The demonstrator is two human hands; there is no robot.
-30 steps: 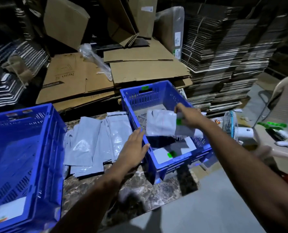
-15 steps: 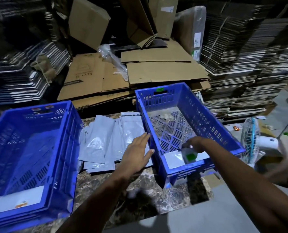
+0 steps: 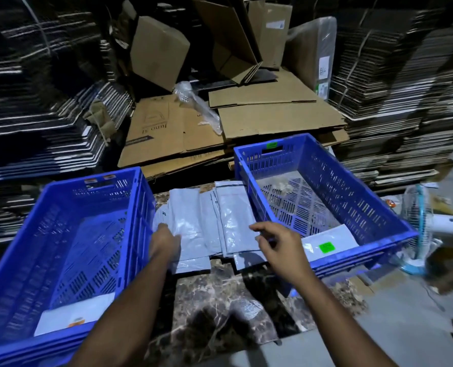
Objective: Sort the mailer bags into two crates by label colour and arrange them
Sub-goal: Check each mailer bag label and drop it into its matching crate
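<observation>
- Marble-patterned tabletop (image 3: 220, 300) nearest – dark brown w/ pale veins, bare strip between the two forearms.
- Left crate (image 3: 16, 274), blue slotted plastic, at the near-left. One white mailer (image 3: 74, 317) lies flat at its near end, orange label (image 3: 76, 322) partly hidden by the crate rim.
- Left hand (image 3: 164, 241) rests on the left edge of the grey mailer pile (image 3: 207, 223), just beside the left crate's right wall. Fingers bent down onto the top bag; whether they pinch it or only press – can't tell, fingertips hidden.
- Right hand (image 3: 281, 246) hovers over the pile's right edge, next to the right crate's near-left corner. Fingers spread apart, loosely curved, holding nothing.
- Grey mailer pile sits on the tabletop between the two crates, bags overlapping & fanned, glossy, long sides running away from the viewer.
- Right crate (image 3: 373, 215), same blue type, angled a bit. Inside at its near end: a white mailer w/ green label (image 3: 326, 247) lying flat, label up. Rest of its slotted floor shows.
- Green sticker (image 3: 271, 145) on the right crate's far rim; orange stickers (image 3: 98, 179) on the left crate's far rim.
- Small fan (image 3: 416, 226) w/ teal-rimmed cage to the right, beyond the right crate.
- Flattened cardboard sheets (image 3: 220, 128) behind the crates, a clear plastic wrap (image 3: 196, 104) on top.
- Farthest: folded brown boxes (image 3: 159, 51) leaning, stacks of flat-packed cartons (image 3: 392, 88) on both sides.
</observation>
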